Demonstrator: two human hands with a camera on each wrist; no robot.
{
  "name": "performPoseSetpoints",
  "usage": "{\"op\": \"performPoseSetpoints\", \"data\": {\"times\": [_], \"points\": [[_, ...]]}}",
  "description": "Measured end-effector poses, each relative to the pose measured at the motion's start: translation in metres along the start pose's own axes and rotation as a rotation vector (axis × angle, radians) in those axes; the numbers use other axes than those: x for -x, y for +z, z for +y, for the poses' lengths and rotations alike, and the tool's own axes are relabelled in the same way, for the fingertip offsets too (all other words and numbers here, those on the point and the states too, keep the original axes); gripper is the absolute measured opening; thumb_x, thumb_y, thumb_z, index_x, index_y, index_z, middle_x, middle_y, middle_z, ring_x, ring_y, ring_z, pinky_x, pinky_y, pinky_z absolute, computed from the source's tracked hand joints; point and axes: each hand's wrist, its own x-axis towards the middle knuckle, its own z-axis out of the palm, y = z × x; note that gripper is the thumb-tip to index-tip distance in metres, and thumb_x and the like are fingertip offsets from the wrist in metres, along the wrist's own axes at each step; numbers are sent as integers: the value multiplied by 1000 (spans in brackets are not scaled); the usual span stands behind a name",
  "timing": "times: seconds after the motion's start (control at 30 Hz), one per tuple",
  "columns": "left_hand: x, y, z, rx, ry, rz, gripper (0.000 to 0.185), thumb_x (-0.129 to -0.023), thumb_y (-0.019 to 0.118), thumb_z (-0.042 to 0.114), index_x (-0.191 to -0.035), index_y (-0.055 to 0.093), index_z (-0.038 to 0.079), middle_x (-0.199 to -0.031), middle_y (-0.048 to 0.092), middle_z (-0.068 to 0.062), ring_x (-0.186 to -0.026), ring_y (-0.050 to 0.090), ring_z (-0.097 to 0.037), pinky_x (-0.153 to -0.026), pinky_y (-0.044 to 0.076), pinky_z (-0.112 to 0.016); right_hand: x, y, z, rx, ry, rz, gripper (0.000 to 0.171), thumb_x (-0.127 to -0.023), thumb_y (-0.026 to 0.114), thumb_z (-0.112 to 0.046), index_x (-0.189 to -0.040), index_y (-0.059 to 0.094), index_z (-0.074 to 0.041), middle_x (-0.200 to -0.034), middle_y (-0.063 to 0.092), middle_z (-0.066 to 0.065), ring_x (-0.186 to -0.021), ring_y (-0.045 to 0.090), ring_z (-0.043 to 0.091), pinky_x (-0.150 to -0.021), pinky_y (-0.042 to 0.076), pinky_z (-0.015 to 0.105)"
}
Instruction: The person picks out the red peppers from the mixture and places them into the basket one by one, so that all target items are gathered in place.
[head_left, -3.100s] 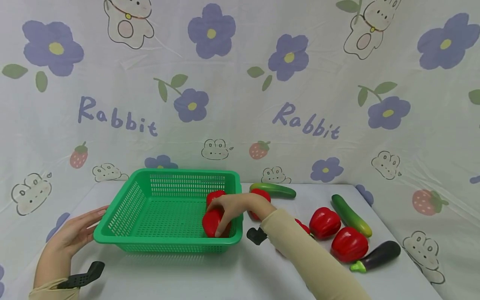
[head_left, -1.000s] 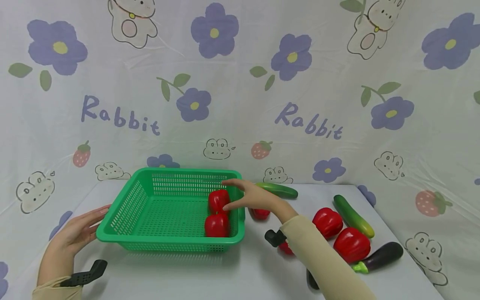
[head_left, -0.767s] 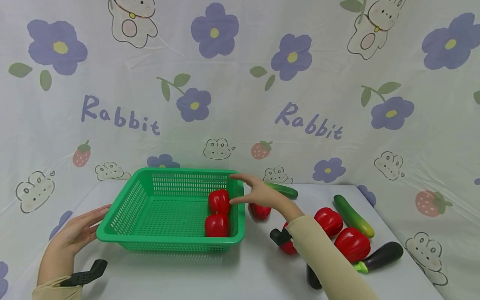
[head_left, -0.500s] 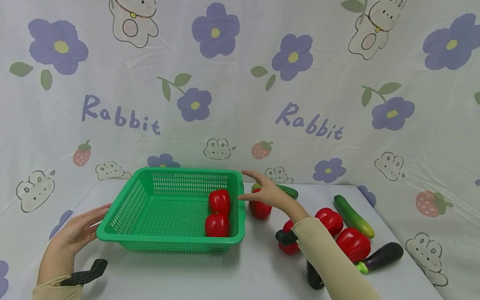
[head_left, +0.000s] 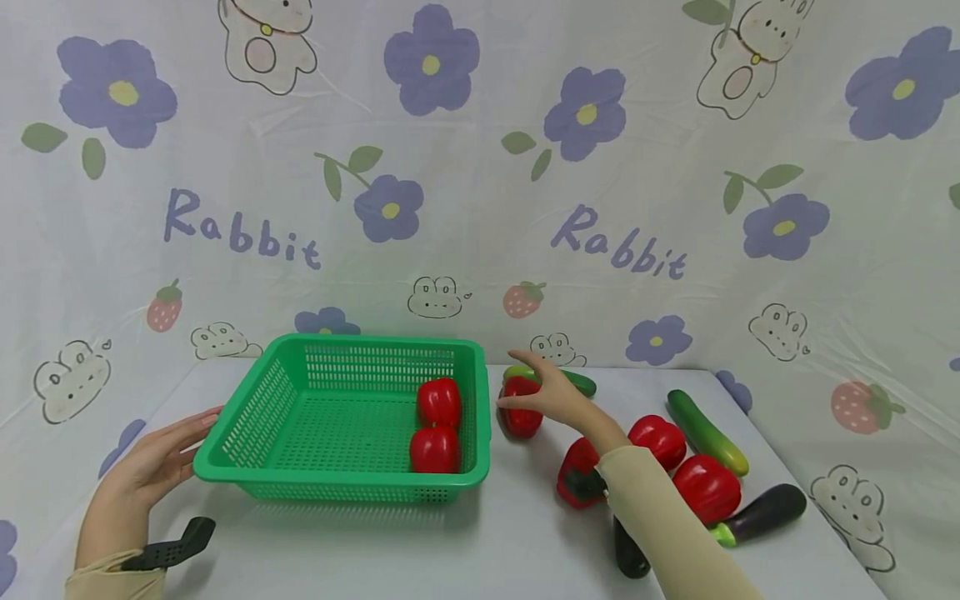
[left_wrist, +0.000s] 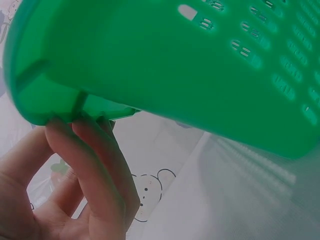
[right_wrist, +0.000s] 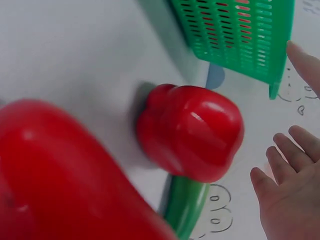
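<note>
A green plastic basket (head_left: 341, 481) stands on the table with two red bell peppers inside, a rear one (head_left: 438, 403) and a front one (head_left: 435, 450). My left hand (head_left: 142, 467) touches its left rim; in the left wrist view the fingertips meet the rim's underside. Just right of the basket, my right hand (head_left: 558, 398) hovers over another red bell pepper (head_left: 520, 422), thumb and fingers spread, nothing between them. The right wrist view shows this bell pepper (right_wrist: 192, 132) apart from the hand (right_wrist: 290, 190). Behind it lies a cucumber (head_left: 576, 383).
More red bell peppers (head_left: 658, 443) lie to the right, one (head_left: 579, 475) partly behind my wrist. A second cucumber (head_left: 705, 433) and an eggplant (head_left: 765, 512) are near the right edge. Another dark eggplant (head_left: 628, 552) shows beside my right sleeve. A printed cloth (head_left: 480, 208) hangs behind.
My right hand has let go of the front bell pepper in the basket, lifted over the right rim and moved right, above the bell pepper outside. My left hand keeps its place at the rim.
</note>
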Motion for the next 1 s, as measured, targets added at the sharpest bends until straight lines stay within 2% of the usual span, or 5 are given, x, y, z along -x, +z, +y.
{"op": "performPoseSetpoints", "data": {"times": [0.27, 0.7, 1.0], "points": [[-1, -1, 0, -14, 1, 10, 20, -92, 53, 22, -103, 68, 29, -98, 64, 19, -90, 61, -4, -78, 53, -27, 1, 4, 13, -29, 40, -3, 78, -74, 75, -32, -139, 33, -26, -144, 33, 7, -129, 35, 31, -88, 48, 47], [-1, -1, -1, -27, 6, 12, 21, -92, 53, 22, -105, 67, 30, -98, 64, 20, -90, 60, -3, -78, 52, -26, 5, 6, 29, -20, 61, -30, 83, -73, 75, -29, -142, 29, -16, -144, 35, 9, -133, 32, 32, -98, 39, 50], [-1, -1, -2, -35, 15, 7, 20, -92, 53, 22, -104, 68, 30, -98, 64, 20, -90, 60, -3, -78, 52, -27, 8, 8, 34, -34, 129, -39, 82, -72, 76, -26, -141, 31, -17, -142, 38, 10, -133, 30, 34, -94, 43, 49]]}}
